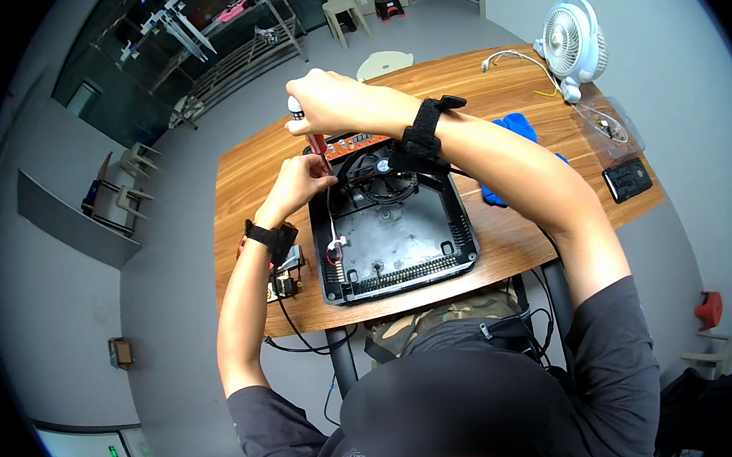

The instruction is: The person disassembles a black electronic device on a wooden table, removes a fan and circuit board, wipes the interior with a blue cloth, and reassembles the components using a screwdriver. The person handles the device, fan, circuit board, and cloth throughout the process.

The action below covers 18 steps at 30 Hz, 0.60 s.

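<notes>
In my right hand point(325, 101) is a screwdriver point(317, 143) with a red and white handle, held upright with its shaft pointing down. Its tip is at the far left corner of a black plastic appliance housing point(396, 235), which looks like the lower shell of an induction cooker. My left hand point(300, 182) is closed at the same corner, fingertips pressed together beside the shaft; what they pinch is hidden. An orange circuit board point(352, 145) with a small display lies along the far edge. Near it sits a round black fan point(384, 177). Thin red and white wires point(333, 230) run down the housing's left side.
Left of the housing, partly behind my left wrist, lie electronic parts point(285, 275). A blue cloth point(515, 127) is behind my right forearm. At the table's right are a white fan point(573, 44), a clear plastic tray point(611, 125) and a black box-like object point(627, 181).
</notes>
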Motion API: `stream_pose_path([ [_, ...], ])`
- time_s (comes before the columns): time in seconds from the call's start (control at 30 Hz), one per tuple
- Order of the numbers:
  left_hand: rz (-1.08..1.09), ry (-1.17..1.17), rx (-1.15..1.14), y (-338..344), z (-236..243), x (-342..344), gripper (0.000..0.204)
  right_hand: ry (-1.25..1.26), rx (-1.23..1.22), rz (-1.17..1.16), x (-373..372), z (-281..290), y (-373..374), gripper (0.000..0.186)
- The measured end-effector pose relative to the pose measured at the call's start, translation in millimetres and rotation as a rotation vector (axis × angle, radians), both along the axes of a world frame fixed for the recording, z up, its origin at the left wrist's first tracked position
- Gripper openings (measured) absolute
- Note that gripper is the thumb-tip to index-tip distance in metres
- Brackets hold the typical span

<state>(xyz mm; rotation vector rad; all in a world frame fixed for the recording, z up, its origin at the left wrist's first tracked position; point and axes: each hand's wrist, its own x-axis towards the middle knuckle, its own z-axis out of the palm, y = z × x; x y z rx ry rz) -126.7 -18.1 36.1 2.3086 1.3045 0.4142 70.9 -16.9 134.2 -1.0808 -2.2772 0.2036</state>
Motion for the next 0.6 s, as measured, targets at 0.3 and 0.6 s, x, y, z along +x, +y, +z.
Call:
stream_pose_path([
  [0.3,0.003,0.083,0.000,5,-1,-13,0.015,0.038,0.019,0.008,-3,5,-6,0.034],
  [0.6,0.098,0.347,-0.008,44,-32,-84,0.011,-0.125,0.023,-0.114,38,25,-2,0.040],
])
